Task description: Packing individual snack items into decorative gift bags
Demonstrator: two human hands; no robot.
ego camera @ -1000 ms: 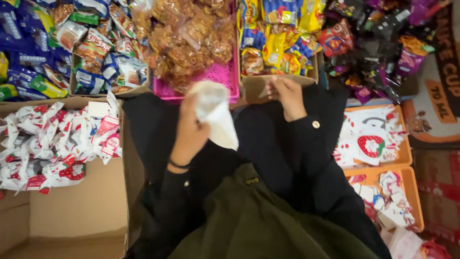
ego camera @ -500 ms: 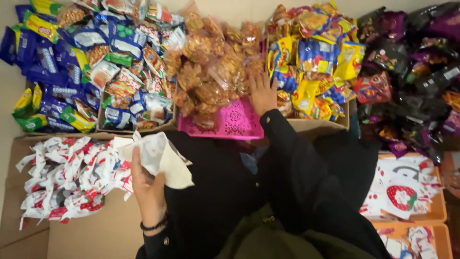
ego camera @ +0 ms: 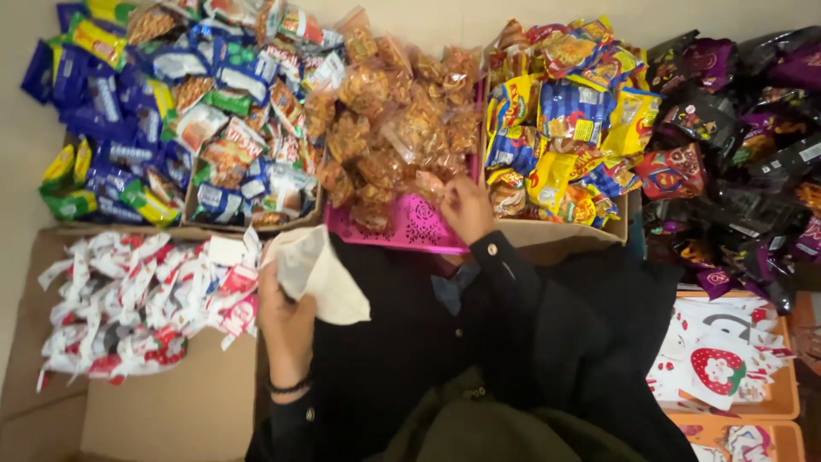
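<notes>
My left hand grips a cream paper bag, holding it in front of my dark clothing beside a cardboard box of white-and-red wrapped sweets. My right hand reaches forward into a pink plastic basket heaped with clear packets of orange-brown snacks. Its fingers close around one clear snack packet at the basket's front right. My black sleeve covers the basket's near right corner.
A cardboard box of mixed blue, green and orange packets stands at the back left. Yellow and blue snack bags fill a box right of the basket, dark purple bags lie further right. Orange trays with strawberry-print packets sit at the lower right.
My view has tilted forward toward the snack piles. The left hand has lowered with the paper bag to the left, and the right hand has moved from the yellow bags' box to the pink basket.
</notes>
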